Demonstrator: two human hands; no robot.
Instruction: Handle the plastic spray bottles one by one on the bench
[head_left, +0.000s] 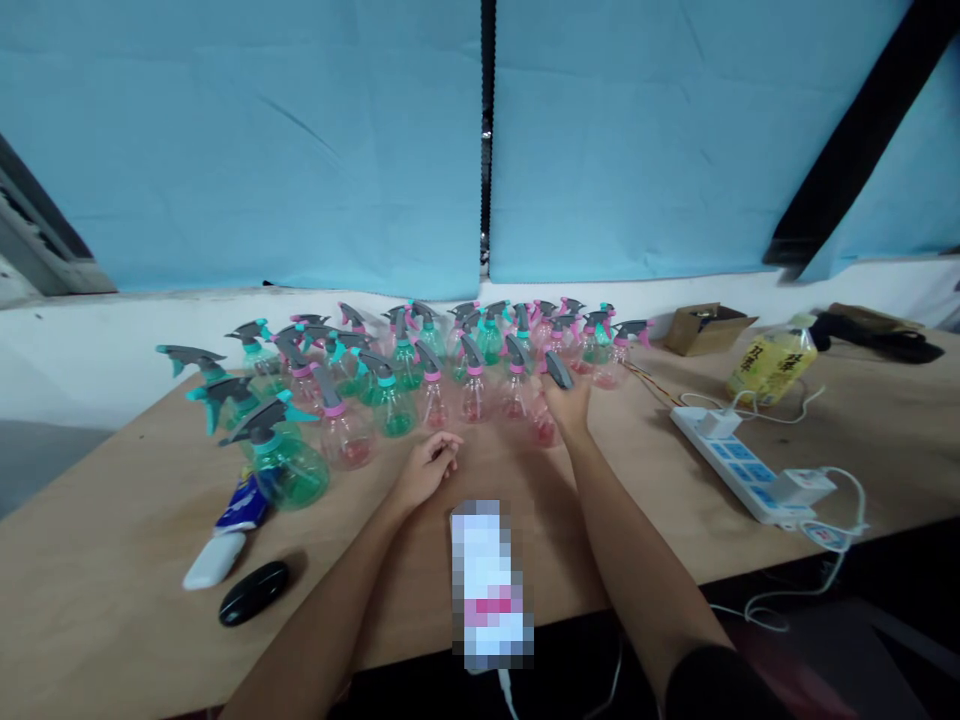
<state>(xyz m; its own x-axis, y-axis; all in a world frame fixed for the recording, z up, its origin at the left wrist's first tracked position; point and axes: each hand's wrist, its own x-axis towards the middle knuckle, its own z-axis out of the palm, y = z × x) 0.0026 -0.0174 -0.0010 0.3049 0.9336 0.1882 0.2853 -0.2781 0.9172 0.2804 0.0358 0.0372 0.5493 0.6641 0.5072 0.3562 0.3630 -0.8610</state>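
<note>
Around the neck of a pink spray bottle (543, 430), my right hand (568, 400) is closed; the grey spray head sticks up above the fingers. The bottle stands upright at the front right of several spray bottles. My left hand (433, 468) rests on the table, loosely curled with fingers a little apart and nothing seen in it. Nearest to it are a green spray bottle (394, 408) with a teal collar and a clear pink one (349, 440). A phone (487, 570), its screen blurred out, lies between my forearms.
On the left lie a black oval case (255, 593), a white case (215, 560) and a blue packet (246, 503). To the right are a white power strip (735, 465) with cords, a yellow-labelled bottle (772, 362) and a cardboard box (706, 332). Blue curtains (300, 150) hang behind.
</note>
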